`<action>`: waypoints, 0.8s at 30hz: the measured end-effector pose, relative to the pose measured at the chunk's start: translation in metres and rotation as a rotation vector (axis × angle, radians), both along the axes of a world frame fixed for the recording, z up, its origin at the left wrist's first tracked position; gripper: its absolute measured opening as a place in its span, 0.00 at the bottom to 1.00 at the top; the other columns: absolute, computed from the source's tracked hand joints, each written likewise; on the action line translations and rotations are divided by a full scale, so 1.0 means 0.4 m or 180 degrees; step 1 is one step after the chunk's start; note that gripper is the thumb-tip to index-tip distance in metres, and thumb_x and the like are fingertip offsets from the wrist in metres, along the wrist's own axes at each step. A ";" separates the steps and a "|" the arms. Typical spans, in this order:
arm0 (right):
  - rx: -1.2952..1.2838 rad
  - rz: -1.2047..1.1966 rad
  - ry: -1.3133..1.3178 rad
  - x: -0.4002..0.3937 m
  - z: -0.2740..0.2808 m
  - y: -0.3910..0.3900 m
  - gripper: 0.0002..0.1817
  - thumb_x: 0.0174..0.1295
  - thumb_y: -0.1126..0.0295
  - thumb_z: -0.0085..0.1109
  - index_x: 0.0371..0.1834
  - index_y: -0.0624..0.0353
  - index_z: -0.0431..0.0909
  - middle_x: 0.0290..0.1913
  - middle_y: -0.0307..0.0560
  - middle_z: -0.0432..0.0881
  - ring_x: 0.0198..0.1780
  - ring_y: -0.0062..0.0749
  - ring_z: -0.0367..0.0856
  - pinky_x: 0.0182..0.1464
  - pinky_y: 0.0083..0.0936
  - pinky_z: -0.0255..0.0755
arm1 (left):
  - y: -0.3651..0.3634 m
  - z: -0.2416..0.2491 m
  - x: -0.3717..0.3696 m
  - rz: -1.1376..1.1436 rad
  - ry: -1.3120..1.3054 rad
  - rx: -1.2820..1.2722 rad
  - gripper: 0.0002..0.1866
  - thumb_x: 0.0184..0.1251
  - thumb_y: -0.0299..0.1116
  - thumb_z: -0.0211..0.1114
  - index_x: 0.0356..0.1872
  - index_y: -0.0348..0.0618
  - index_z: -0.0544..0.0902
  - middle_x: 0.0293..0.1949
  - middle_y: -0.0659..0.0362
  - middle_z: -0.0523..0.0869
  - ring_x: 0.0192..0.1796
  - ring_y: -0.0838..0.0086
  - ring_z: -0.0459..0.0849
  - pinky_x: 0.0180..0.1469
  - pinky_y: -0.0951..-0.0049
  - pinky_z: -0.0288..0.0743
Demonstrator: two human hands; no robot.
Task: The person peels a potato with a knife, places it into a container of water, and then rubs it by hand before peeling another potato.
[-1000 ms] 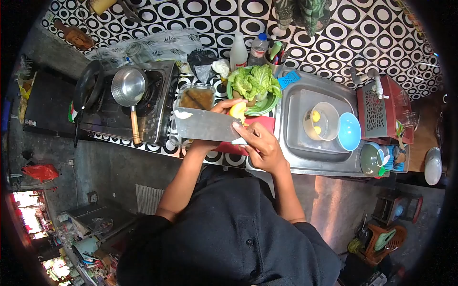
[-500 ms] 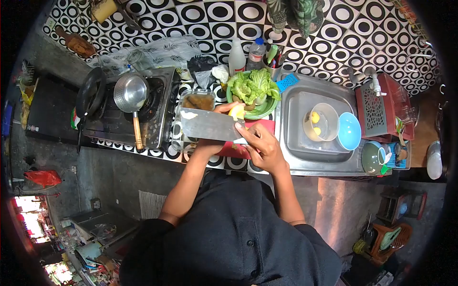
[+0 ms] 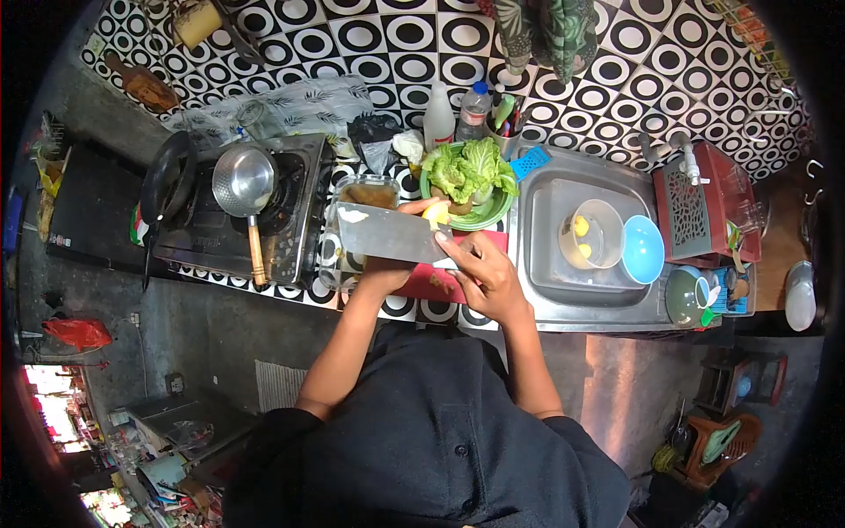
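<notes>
My right hand (image 3: 489, 280) grips a broad cleaver (image 3: 387, 236) by its handle, the blade stretching left with a pale scrap stuck near its far corner. Behind the blade, my left hand (image 3: 387, 275) is curled round a yellow, partly peeled potato (image 3: 435, 212); most of its fingers are hidden. The cleaver's edge lies close to the potato. Under both hands is a red cutting board (image 3: 437, 289). Just beyond, a green bowl (image 3: 495, 214) holds leafy lettuce (image 3: 466, 172) and brownish roundish items.
A sink (image 3: 550, 299) at right contains a clear tub (image 3: 606, 231) with yellow pieces and a blue bowl (image 3: 643, 249). To the left, a saucepan (image 3: 244, 180) sits on the stove (image 3: 295, 255). A glass dish (image 3: 374, 189) of brownish liquid stands beside the board, bottles (image 3: 438, 119) behind.
The cleaver has shifted slightly against the potato, and less of the yellow surface shows now. Both hands keep their grips; the whole view has tilted a little.
</notes>
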State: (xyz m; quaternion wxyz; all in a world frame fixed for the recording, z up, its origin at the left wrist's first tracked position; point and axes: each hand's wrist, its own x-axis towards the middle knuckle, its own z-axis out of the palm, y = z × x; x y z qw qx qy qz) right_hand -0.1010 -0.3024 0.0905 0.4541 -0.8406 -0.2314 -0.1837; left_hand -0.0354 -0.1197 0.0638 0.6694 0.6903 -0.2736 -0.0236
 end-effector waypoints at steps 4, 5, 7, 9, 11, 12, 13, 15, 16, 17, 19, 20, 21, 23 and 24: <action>0.0581 0.0149 0.0266 0.004 -0.005 0.010 0.29 0.51 0.82 0.58 0.61 0.56 0.77 0.29 0.49 0.71 0.29 0.38 0.72 0.34 0.30 0.69 | 0.013 0.036 -0.005 -0.0132 0.0420 -0.0212 0.27 0.62 0.25 0.67 0.63 0.36 0.70 0.61 0.51 0.77 0.57 0.67 0.80 0.61 0.68 0.73; 0.0687 0.0158 0.0308 0.009 -0.003 0.007 0.27 0.53 0.82 0.57 0.60 0.59 0.77 0.30 0.50 0.72 0.29 0.37 0.72 0.34 0.29 0.69 | 0.015 0.043 -0.007 -0.0243 0.0732 -0.0440 0.27 0.61 0.24 0.68 0.62 0.36 0.71 0.61 0.51 0.76 0.57 0.67 0.80 0.61 0.68 0.73; 0.1004 0.0106 0.0597 0.001 0.012 0.004 0.19 0.61 0.80 0.55 0.57 0.66 0.77 0.32 0.51 0.76 0.30 0.33 0.74 0.36 0.27 0.69 | 0.014 0.017 0.001 -0.0366 0.0559 -0.0761 0.28 0.59 0.20 0.68 0.62 0.37 0.72 0.62 0.51 0.75 0.58 0.67 0.79 0.62 0.69 0.73; 0.1137 -0.0033 0.0659 0.002 0.008 -0.003 0.15 0.67 0.74 0.53 0.54 0.68 0.77 0.31 0.47 0.78 0.29 0.26 0.74 0.34 0.23 0.69 | 0.024 0.000 0.001 -0.0581 0.0756 -0.1063 0.28 0.57 0.15 0.67 0.61 0.36 0.72 0.64 0.52 0.73 0.61 0.68 0.76 0.64 0.70 0.71; 0.1502 -0.0033 0.1003 0.002 0.001 -0.013 0.16 0.72 0.68 0.49 0.54 0.69 0.77 0.30 0.42 0.79 0.27 0.19 0.73 0.30 0.18 0.68 | 0.027 0.014 -0.011 -0.0562 0.1088 -0.1206 0.27 0.59 0.16 0.67 0.61 0.34 0.72 0.62 0.55 0.72 0.63 0.70 0.74 0.64 0.70 0.71; 0.1686 -0.0052 0.1149 0.004 0.006 -0.012 0.17 0.72 0.67 0.49 0.55 0.69 0.76 0.30 0.41 0.79 0.27 0.18 0.73 0.30 0.18 0.68 | 0.025 0.035 -0.017 -0.0555 0.1256 -0.1275 0.26 0.60 0.16 0.66 0.60 0.33 0.71 0.61 0.57 0.72 0.64 0.71 0.72 0.64 0.71 0.72; 0.1871 -0.0070 0.1292 0.008 0.016 -0.011 0.17 0.72 0.67 0.50 0.56 0.69 0.76 0.30 0.41 0.79 0.27 0.17 0.73 0.30 0.17 0.68 | 0.025 0.043 -0.018 -0.0592 0.1434 -0.1316 0.25 0.61 0.17 0.66 0.60 0.32 0.70 0.59 0.56 0.73 0.62 0.71 0.73 0.63 0.70 0.72; 0.2405 0.0048 0.1487 0.024 0.008 -0.001 0.21 0.72 0.68 0.51 0.64 0.67 0.71 0.30 0.39 0.80 0.26 0.15 0.72 0.29 0.15 0.69 | 0.027 0.041 -0.018 -0.0574 0.1220 -0.1286 0.25 0.62 0.18 0.66 0.60 0.32 0.68 0.59 0.54 0.74 0.62 0.71 0.74 0.63 0.70 0.72; 0.2388 0.0018 0.1448 0.027 0.003 0.002 0.22 0.72 0.68 0.51 0.66 0.66 0.69 0.30 0.39 0.80 0.26 0.15 0.72 0.29 0.15 0.69 | 0.029 0.040 -0.018 -0.0563 0.1113 -0.1271 0.25 0.63 0.18 0.65 0.60 0.32 0.67 0.58 0.53 0.74 0.61 0.71 0.75 0.63 0.70 0.72; 0.2369 -0.0012 0.1408 0.030 0.003 0.008 0.23 0.72 0.69 0.51 0.67 0.66 0.68 0.31 0.40 0.81 0.25 0.15 0.72 0.29 0.15 0.69 | 0.034 0.038 -0.019 -0.0620 0.1134 -0.1242 0.25 0.63 0.19 0.66 0.60 0.33 0.67 0.58 0.53 0.74 0.61 0.71 0.75 0.63 0.70 0.72; 0.2275 -0.0047 0.1344 0.036 0.014 0.020 0.25 0.71 0.72 0.52 0.70 0.64 0.65 0.31 0.40 0.82 0.25 0.15 0.72 0.28 0.14 0.69 | 0.045 0.034 -0.019 -0.0733 0.1172 -0.1185 0.26 0.63 0.20 0.66 0.60 0.34 0.66 0.57 0.52 0.75 0.61 0.71 0.75 0.63 0.70 0.72; 0.2253 -0.0113 0.1313 0.038 0.013 0.026 0.24 0.71 0.72 0.52 0.70 0.64 0.65 0.31 0.40 0.82 0.25 0.14 0.72 0.28 0.14 0.69 | 0.045 0.032 -0.022 -0.0652 0.1172 -0.1184 0.26 0.63 0.20 0.66 0.60 0.34 0.67 0.56 0.51 0.75 0.60 0.70 0.76 0.62 0.69 0.73; 0.2231 -0.0179 0.1281 0.039 0.009 0.032 0.24 0.71 0.72 0.52 0.70 0.64 0.66 0.31 0.40 0.82 0.25 0.14 0.71 0.28 0.14 0.69 | 0.044 0.031 -0.027 -0.0571 0.1173 -0.1182 0.26 0.63 0.21 0.67 0.60 0.35 0.67 0.56 0.50 0.76 0.59 0.68 0.77 0.61 0.68 0.75; 0.2174 -0.0290 0.1212 0.038 0.007 0.039 0.24 0.71 0.72 0.52 0.69 0.63 0.67 0.30 0.39 0.82 0.24 0.14 0.71 0.28 0.14 0.68 | 0.044 0.026 -0.032 -0.0516 0.1129 -0.1195 0.26 0.63 0.21 0.67 0.60 0.35 0.67 0.56 0.50 0.76 0.59 0.68 0.78 0.61 0.68 0.74; 0.2139 -0.0332 0.1175 0.038 0.007 0.040 0.24 0.71 0.72 0.52 0.69 0.63 0.67 0.30 0.39 0.81 0.24 0.14 0.71 0.28 0.14 0.68 | 0.046 0.023 -0.033 -0.0540 0.1085 -0.1210 0.25 0.64 0.21 0.66 0.60 0.35 0.67 0.57 0.51 0.76 0.59 0.69 0.77 0.62 0.69 0.73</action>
